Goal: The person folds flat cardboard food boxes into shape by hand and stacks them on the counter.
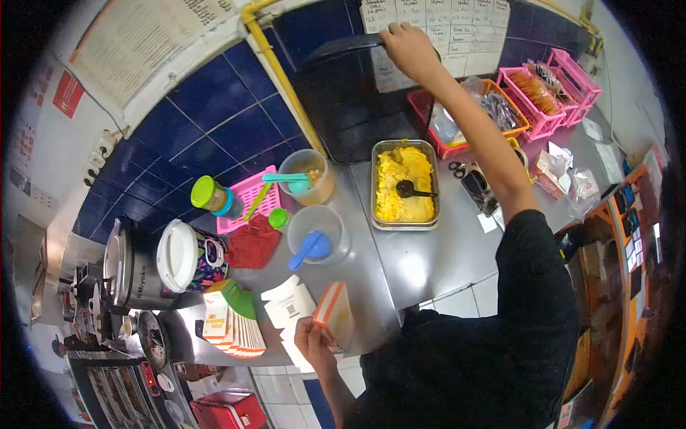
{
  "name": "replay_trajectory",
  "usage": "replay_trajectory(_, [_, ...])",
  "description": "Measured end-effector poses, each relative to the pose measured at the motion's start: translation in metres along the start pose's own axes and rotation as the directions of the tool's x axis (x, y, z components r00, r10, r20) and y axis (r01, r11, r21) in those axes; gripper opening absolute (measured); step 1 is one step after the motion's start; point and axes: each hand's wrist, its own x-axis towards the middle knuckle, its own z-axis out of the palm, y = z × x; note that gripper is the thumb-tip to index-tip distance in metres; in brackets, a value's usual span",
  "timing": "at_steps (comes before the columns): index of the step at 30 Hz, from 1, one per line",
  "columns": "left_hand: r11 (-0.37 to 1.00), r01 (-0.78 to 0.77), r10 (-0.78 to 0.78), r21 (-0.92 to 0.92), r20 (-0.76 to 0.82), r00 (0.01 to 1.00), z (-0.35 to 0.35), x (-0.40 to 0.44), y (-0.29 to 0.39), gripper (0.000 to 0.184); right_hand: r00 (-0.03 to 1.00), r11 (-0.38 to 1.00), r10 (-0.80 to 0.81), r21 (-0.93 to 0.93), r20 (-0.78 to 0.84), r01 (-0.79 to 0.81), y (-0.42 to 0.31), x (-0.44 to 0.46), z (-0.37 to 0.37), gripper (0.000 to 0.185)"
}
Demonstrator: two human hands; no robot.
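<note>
My left hand is closed on an orange-and-white paper food box at the near edge of the counter. My right hand is raised at the back, its fingers wrapped over the top edge of a dark, see-through cover that stands tilted up near the wall. Below my right hand, a rectangular metal pan holds yellow food that looks like scrambled egg. A black spoon lies in the egg. Beside the food box lie an unfolded white carton and a stack of folded cartons.
Clear tubs with a blue scoop and a teal ladle stand left of the pan. A red cloth, white-lidded bucket and cooker are farther left. Scissors and pink baskets are at right.
</note>
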Motion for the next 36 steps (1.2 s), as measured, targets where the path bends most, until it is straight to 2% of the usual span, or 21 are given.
replay_trajectory(1, [0.99,-0.11,0.105,0.084,0.06,0.993,0.009,0.005,-0.009,0.012,1.0,0.998,-0.011,0.056,0.014,0.011,-0.01,-0.019,-0.032,0.018])
replay_trajectory(3, [0.999,0.018,-0.023,0.047,0.129,0.991,0.03,0.006,-0.01,0.012,0.996,0.985,-0.036,0.172,0.08,0.022,-0.029,-0.061,-0.099,0.022])
replay_trajectory(5, [0.998,0.063,-0.064,0.014,0.146,0.987,0.056,0.006,-0.004,0.011,0.978,0.958,-0.047,0.286,0.203,-0.014,-0.053,-0.113,-0.147,0.031])
replay_trajectory(8, [0.995,0.092,-0.098,0.042,0.204,0.974,0.075,0.007,-0.012,0.011,0.962,0.92,-0.072,0.391,0.264,-0.039,-0.084,-0.188,-0.181,0.028])
replay_trajectory(10, [0.99,0.097,-0.123,0.104,0.283,0.951,0.075,0.009,-0.021,0.011,0.938,0.879,-0.065,0.465,0.342,-0.109,-0.099,-0.229,-0.185,0.027])
replay_trajectory(11, [0.976,0.157,-0.196,0.152,0.294,0.936,0.078,0.005,-0.02,0.011,0.924,0.856,-0.063,0.496,0.376,-0.144,-0.106,-0.249,-0.186,0.026])
replay_trajectory(13, [0.934,0.258,-0.327,0.246,0.304,0.895,0.083,-0.002,-0.016,0.011,0.923,0.851,-0.051,0.5,0.383,-0.16,-0.121,-0.294,-0.18,0.021])
replay_trajectory(16, [0.899,0.269,-0.402,0.346,0.403,0.822,0.081,-0.017,-0.024,0.012,0.932,0.854,-0.012,0.489,0.362,-0.178,-0.146,-0.361,-0.158,0.015])
replay_trajectory(20, [0.822,0.362,-0.54,0.439,0.405,0.738,0.081,-0.03,-0.015,0.014,0.94,0.857,0.031,0.475,0.339,-0.2,-0.174,-0.424,-0.128,0.013])
replay_trajectory(22, [0.837,0.348,-0.517,0.423,0.398,0.758,0.084,-0.033,-0.011,0.013,0.942,0.857,0.056,0.469,0.332,-0.216,-0.18,-0.439,-0.116,0.012])
replay_trajectory(24, [0.86,0.325,-0.477,0.393,0.398,0.783,0.08,-0.034,-0.009,0.014,0.892,0.82,0.165,0.445,0.421,-0.361,-0.18,-0.429,-0.119,0.016])
replay_trajectory(25, [0.89,0.351,-0.445,0.291,0.386,0.808,0.077,-0.034,-0.006,0.015,0.864,0.791,0.202,0.442,0.462,-0.422,-0.182,-0.418,-0.123,0.018])
replay_trajectory(27, [0.93,0.362,-0.362,0.067,0.34,0.868,0.071,-0.033,0.001,0.017,0.834,0.559,0.266,0.627,0.484,-0.542,-0.177,-0.378,-0.152,0.028])
replay_trajectory(28, [0.915,0.381,-0.318,-0.133,0.346,0.883,0.069,-0.03,0.005,0.017,0.81,0.348,0.26,0.731,0.526,-0.586,-0.184,-0.376,-0.156,0.036])
replay_trajectory(29, [0.863,0.383,-0.264,-0.33,0.351,0.898,0.067,-0.027,0.009,0.018,0.745,0.025,0.19,0.755,0.64,-0.655,-0.193,-0.365,-0.165,0.04])
replay_trajectory(30, [0.843,0.355,-0.234,-0.404,0.32,0.918,0.069,-0.024,0.016,0.018,0.679,-0.284,0.078,0.669,0.73,-0.687,-0.198,-0.352,-0.176,0.044])
replay_trajectory(31, [0.818,0.327,-0.203,-0.473,0.296,0.933,0.073,-0.019,0.027,0.017,0.615,-0.545,-0.063,0.489,0.786,-0.681,-0.203,-0.337,-0.184,0.048])
replay_trajectory(32, [0.787,0.305,-0.176,-0.536,0.279,0.944,0.072,-0.016,0.034,0.017,0.699,-0.571,-0.119,0.527,0.705,-0.629,-0.212,-0.322,-0.193,0.057])
replay_trajectory(34, [0.837,0.274,-0.157,-0.474,0.271,0.95,0.061,-0.011,0.034,0.016,0.74,-0.53,-0.155,0.578,0.654,-0.621,-0.227,-0.281,-0.214,0.053])
replay_trajectory(35, [0.857,0.267,-0.153,-0.441,0.277,0.949,0.054,-0.01,0.033,0.016,0.756,-0.505,-0.165,0.604,0.633,-0.616,-0.235,-0.263,-0.223,0.051])
replay_trajectory(36, [0.891,0.224,-0.129,-0.394,0.254,0.959,0.043,-0.008,0.026,0.024,0.694,-0.437,-0.208,0.57,0.689,-0.696,-0.244,-0.251,-0.229,0.041])
